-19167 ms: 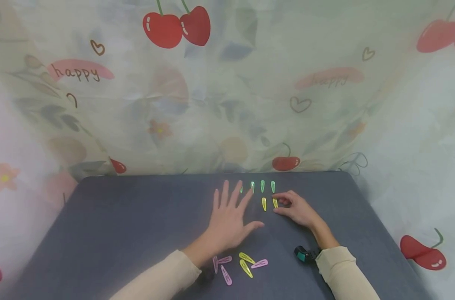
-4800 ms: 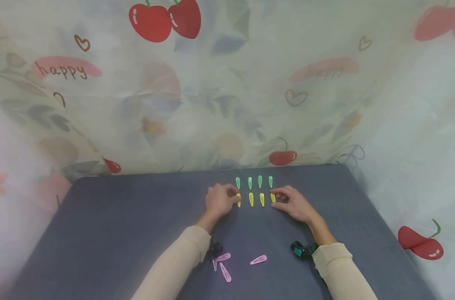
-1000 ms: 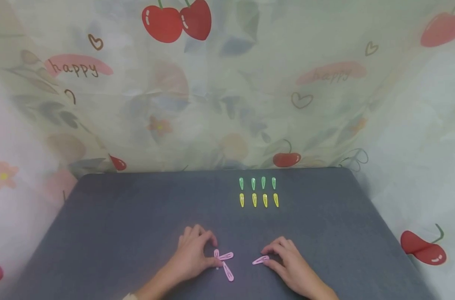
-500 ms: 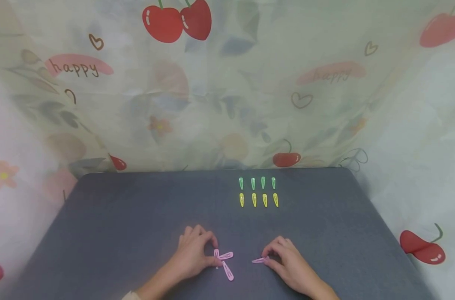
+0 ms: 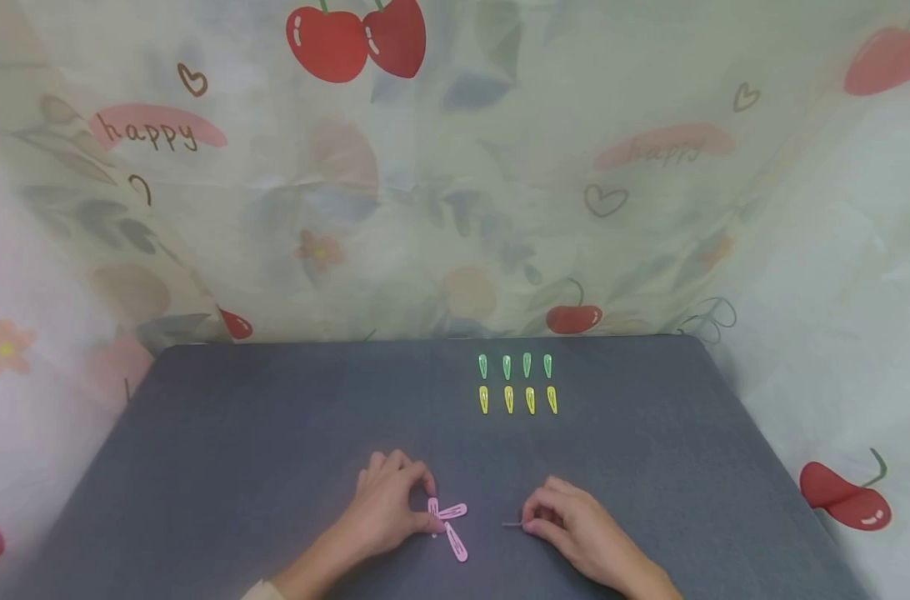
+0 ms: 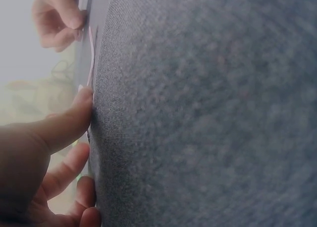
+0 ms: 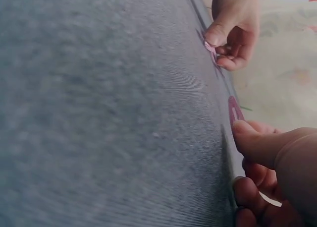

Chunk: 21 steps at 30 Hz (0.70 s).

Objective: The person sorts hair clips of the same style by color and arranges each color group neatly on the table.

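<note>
Between the thumb and index finger of my left hand (image 5: 383,504) is a pink snap hair clip (image 5: 433,505), gripped at its ends, partly hidden by the thumb. Two more pink hair clips lie beside it, one pointing right (image 5: 452,511) and one slanting toward the front (image 5: 456,543). My right hand (image 5: 575,525) pinches another pink hair clip (image 5: 511,524), turned edge-on in the head view. In the right wrist view this clip (image 7: 234,108) shows its flat face above the thumb.
Toward the back of the dark table (image 5: 290,417) lies a row of green hair clips (image 5: 507,367). A row of yellow hair clips (image 5: 509,400) is just in front of it. A printed curtain (image 5: 425,275) stands behind the table.
The yellow row has grown to match the green one, and both hands have come forward to the pink clips. Lately, the right hand's clip has turned from face-up to edge-on; the left hand stays.
</note>
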Each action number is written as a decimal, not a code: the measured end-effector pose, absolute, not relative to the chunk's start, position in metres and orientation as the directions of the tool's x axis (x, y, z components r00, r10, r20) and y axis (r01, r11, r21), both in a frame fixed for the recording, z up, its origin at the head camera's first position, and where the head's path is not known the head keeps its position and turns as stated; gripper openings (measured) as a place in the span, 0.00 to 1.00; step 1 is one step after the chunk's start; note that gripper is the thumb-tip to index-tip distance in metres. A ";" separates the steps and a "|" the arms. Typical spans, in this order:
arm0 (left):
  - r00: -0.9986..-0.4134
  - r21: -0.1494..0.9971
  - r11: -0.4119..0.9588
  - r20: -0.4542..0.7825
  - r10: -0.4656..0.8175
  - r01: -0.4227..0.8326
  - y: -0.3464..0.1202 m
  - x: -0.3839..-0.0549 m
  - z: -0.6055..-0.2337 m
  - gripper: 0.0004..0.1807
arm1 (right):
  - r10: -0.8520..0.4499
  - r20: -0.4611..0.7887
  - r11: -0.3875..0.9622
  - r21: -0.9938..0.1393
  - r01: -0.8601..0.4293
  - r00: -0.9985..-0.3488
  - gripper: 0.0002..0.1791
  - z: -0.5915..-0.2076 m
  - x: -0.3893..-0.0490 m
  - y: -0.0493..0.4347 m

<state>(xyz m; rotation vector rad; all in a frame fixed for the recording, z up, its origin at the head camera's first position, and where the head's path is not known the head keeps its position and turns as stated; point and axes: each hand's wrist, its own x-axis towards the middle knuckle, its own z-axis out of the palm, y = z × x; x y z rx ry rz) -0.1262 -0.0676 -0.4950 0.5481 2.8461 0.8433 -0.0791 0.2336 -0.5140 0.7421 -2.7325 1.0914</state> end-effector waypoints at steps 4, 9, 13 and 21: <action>-0.928 0.543 0.782 -0.016 0.373 0.306 -0.068 -0.126 -0.495 0.23 | -0.377 0.231 0.636 -0.640 -0.432 -0.897 0.08 -0.510 -0.082 0.235; -0.928 0.539 0.784 -0.012 0.373 0.308 -0.068 -0.127 -0.496 0.23 | -0.308 0.257 0.649 -0.647 -0.400 -0.916 0.08 -0.509 -0.084 0.235; -0.928 0.538 0.785 -0.013 0.372 0.307 -0.068 -0.127 -0.498 0.23 | -0.274 0.280 0.647 -0.655 -0.391 -0.920 0.09 -0.511 -0.085 0.235; -0.925 0.542 0.784 -0.030 0.379 0.303 -0.067 -0.129 -0.499 0.22 | -0.156 0.231 0.704 -0.656 -0.272 -0.960 0.11 -0.507 -0.101 0.243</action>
